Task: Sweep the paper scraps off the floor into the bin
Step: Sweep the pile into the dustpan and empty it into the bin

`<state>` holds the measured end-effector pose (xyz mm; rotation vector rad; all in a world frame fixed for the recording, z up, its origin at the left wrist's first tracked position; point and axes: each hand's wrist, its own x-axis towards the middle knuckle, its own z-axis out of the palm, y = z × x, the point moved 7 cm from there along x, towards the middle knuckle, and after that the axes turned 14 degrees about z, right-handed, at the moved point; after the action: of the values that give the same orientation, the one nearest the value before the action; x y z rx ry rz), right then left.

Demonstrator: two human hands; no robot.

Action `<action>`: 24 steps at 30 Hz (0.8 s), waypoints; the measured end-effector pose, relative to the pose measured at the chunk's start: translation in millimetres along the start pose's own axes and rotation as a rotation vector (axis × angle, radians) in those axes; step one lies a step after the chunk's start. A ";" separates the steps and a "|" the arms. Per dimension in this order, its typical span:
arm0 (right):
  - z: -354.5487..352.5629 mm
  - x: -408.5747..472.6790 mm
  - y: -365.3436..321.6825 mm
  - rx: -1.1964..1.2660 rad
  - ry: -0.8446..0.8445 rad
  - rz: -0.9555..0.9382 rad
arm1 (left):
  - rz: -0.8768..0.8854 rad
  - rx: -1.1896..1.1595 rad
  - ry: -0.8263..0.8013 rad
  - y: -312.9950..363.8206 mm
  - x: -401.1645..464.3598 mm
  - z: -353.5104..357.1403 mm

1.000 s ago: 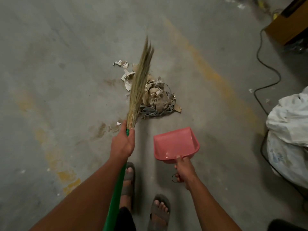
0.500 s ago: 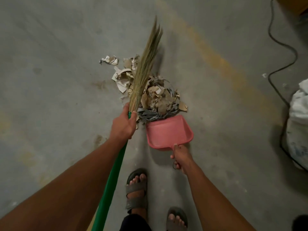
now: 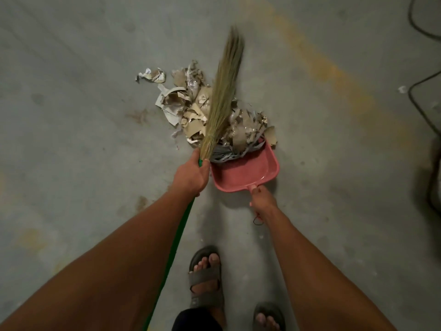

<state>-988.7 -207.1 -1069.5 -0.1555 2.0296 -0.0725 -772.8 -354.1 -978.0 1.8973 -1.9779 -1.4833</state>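
Note:
A heap of torn paper and cardboard scraps (image 3: 191, 108) lies on the concrete floor ahead of me. My left hand (image 3: 191, 176) grips a grass broom (image 3: 224, 91) where its green handle meets the bristles, and the bristles lie over the heap. My right hand (image 3: 262, 197) holds the handle of a pink dustpan (image 3: 245, 170). The pan's mouth is pushed against the near right side of the heap, and grey shredded strips spill onto its lip. One loose crumpled scrap (image 3: 151, 75) sits apart at the heap's far left. No bin is in view.
A black cable (image 3: 422, 84) snakes along the floor at the right edge. A small white scrap (image 3: 402, 89) lies beside it. A faded yellow line (image 3: 334, 75) crosses the floor diagonally. My sandalled feet (image 3: 206, 278) stand just behind the dustpan.
I have stepped closer. The dustpan went from hanging short of the heap to pressed into its near edge, with strips now on its lip. The broom has swung right across the heap.

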 end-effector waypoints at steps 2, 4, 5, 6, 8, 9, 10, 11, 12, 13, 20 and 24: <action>-0.6 9.3 -1.1 0.000 -0.003 0.003 | 0.002 0.059 -0.057 -8.1 -12.2 11.6; -4.0 14.8 2.3 0.006 -0.011 0.001 | 0.026 0.124 -0.134 -15.6 -32.7 26.1; -7.5 11.9 3.6 0.009 -0.009 -0.002 | 0.038 0.116 -0.153 -18.6 -44.6 32.7; -10.2 8.0 5.7 0.018 -0.015 -0.012 | 0.044 0.082 -0.157 -20.3 -57.0 37.1; -13.5 -3.4 13.6 0.061 -0.051 -0.022 | 0.043 0.008 -0.119 -23.0 -75.1 39.5; -15.2 -8.8 19.5 0.092 -0.074 -0.025 | 0.044 -0.018 -0.087 -23.2 -81.5 38.8; -16.5 -11.5 25.8 0.115 -0.091 -0.032 | 0.048 -0.039 -0.055 -21.9 -87.0 36.9; -18.1 -15.0 31.5 0.126 -0.106 -0.044 | 0.056 -0.054 -0.024 -20.4 -92.0 35.2; -19.8 -19.0 35.9 0.130 -0.120 -0.065 | 0.065 -0.066 0.003 -18.6 -96.3 33.3; -21.4 -22.4 40.5 0.130 -0.129 -0.086 | 0.071 -0.074 0.028 -17.1 -99.7 31.2; -33.2 -44.8 86.8 0.191 -0.188 -0.078 | 0.047 -0.142 0.218 15.2 -116.3 9.6; -54.5 -78.1 108.4 0.224 -0.218 -0.129 | 0.017 -0.180 0.271 35.1 -135.3 3.9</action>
<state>-1011.5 -89.6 -988.9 -0.1463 1.7781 -0.3482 -766.9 -252.4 -882.2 1.8850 -1.6804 -1.2719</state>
